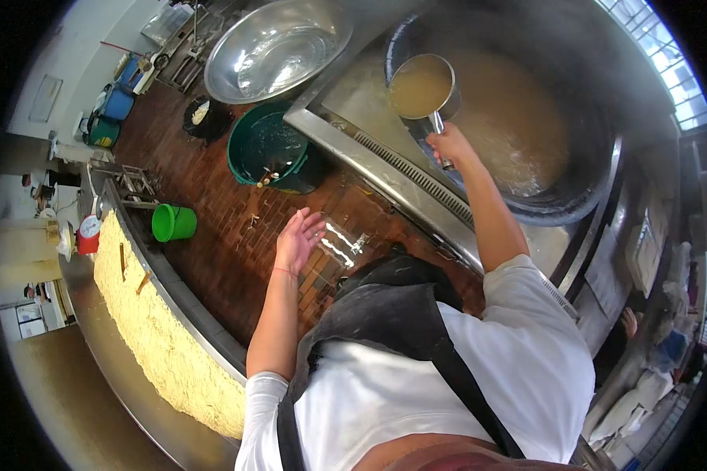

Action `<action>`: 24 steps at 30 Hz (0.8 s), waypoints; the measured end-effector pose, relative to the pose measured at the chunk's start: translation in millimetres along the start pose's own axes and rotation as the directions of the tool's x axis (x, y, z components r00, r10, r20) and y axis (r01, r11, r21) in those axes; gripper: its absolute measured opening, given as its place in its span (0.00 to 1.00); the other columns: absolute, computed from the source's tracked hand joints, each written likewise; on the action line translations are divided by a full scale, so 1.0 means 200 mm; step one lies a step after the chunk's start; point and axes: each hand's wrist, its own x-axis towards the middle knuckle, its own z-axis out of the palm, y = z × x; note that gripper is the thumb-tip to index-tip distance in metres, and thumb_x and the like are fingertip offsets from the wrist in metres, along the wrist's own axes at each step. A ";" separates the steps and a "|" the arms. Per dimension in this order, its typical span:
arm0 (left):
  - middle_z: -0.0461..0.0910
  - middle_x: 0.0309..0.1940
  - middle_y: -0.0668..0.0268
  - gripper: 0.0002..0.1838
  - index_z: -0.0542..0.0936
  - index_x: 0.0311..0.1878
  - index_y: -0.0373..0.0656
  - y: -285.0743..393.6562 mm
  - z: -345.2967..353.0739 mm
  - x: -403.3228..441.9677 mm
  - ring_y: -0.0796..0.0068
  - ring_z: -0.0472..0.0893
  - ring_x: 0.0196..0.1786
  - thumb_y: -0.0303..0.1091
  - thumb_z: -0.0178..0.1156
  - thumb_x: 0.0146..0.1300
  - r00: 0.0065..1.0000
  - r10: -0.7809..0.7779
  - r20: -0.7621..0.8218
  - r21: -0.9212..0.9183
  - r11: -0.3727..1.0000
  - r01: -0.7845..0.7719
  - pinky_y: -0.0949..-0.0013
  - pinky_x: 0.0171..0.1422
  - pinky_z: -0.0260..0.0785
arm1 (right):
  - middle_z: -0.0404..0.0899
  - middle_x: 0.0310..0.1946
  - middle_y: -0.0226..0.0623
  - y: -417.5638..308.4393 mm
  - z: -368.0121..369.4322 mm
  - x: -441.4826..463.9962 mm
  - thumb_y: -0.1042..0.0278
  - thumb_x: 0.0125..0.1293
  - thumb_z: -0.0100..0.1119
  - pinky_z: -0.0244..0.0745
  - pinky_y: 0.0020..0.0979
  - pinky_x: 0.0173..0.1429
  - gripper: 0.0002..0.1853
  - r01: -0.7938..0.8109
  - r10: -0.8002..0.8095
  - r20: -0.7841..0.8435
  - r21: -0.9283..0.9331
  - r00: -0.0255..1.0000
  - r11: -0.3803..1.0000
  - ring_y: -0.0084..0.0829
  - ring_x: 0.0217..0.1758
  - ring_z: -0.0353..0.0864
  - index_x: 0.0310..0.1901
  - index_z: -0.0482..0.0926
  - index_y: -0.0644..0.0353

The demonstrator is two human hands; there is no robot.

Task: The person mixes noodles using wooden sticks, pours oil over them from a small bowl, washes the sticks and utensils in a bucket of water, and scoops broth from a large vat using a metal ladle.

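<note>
My right hand (450, 144) is closed around the handle of a metal saucepan-shaped scoop (452, 93), which holds cloudy tan liquid. The scoop is over the near left rim of a large round cauldron (562, 212). Inside the cauldron is brownish liquid (518, 118), with steam rising and a foamy patch on the near side. My left hand (299, 240) is held in the air over the floor, fingers apart and holding nothing. Nearest to it are the dark green tub (247, 161) and the stove's metal edge.
A wide metal basin (279, 51) sits beyond the tub, by the steel stove top (353, 94). Left lie a bright green bucket (174, 223) and a counter covered with a yellow crumbly mass (157, 337). A red scale (88, 235) stands at its far end. The brick floor (220, 267) looks wet.
</note>
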 end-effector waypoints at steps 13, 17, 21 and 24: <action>0.65 0.71 0.49 0.35 0.57 0.74 0.37 -0.02 -0.08 -0.07 0.57 0.74 0.64 0.53 0.50 0.75 0.999 0.012 -0.031 -0.043 0.999 -0.014 0.55 0.67 0.69 | 0.82 0.29 0.59 -0.08 0.24 0.05 0.68 0.60 0.60 0.80 0.46 0.34 0.20 -0.004 -0.148 -0.243 -0.533 0.959 0.846 0.49 0.30 0.86 0.46 0.67 0.74; 0.65 0.71 0.49 0.36 0.57 0.75 0.37 -0.04 -0.08 -0.09 0.57 0.74 0.64 0.53 0.50 0.75 1.000 0.011 -0.029 -0.056 0.998 -0.013 0.54 0.67 0.68 | 0.81 0.36 0.66 -0.06 0.31 0.05 0.65 0.61 0.60 0.79 0.52 0.46 0.21 0.009 -0.272 -0.293 -0.666 0.917 0.746 0.59 0.42 0.84 0.47 0.67 0.73; 0.65 0.70 0.50 0.36 0.56 0.75 0.37 -0.05 -0.08 -0.10 0.57 0.74 0.63 0.53 0.50 0.75 0.999 0.017 -0.037 -0.062 0.998 -0.020 0.54 0.67 0.68 | 0.82 0.40 0.65 -0.13 0.36 0.01 0.67 0.62 0.59 0.77 0.54 0.51 0.19 -0.021 -0.226 -0.277 -0.675 0.934 0.738 0.61 0.46 0.83 0.49 0.66 0.70; 0.65 0.70 0.50 0.36 0.56 0.75 0.37 -0.05 -0.08 -0.11 0.57 0.74 0.63 0.53 0.50 0.75 0.999 0.023 -0.038 -0.062 0.998 -0.025 0.54 0.67 0.69 | 0.81 0.43 0.64 -0.16 0.40 0.01 0.68 0.64 0.57 0.76 0.54 0.53 0.18 -0.020 -0.247 -0.277 -0.700 0.929 0.714 0.61 0.47 0.82 0.50 0.65 0.68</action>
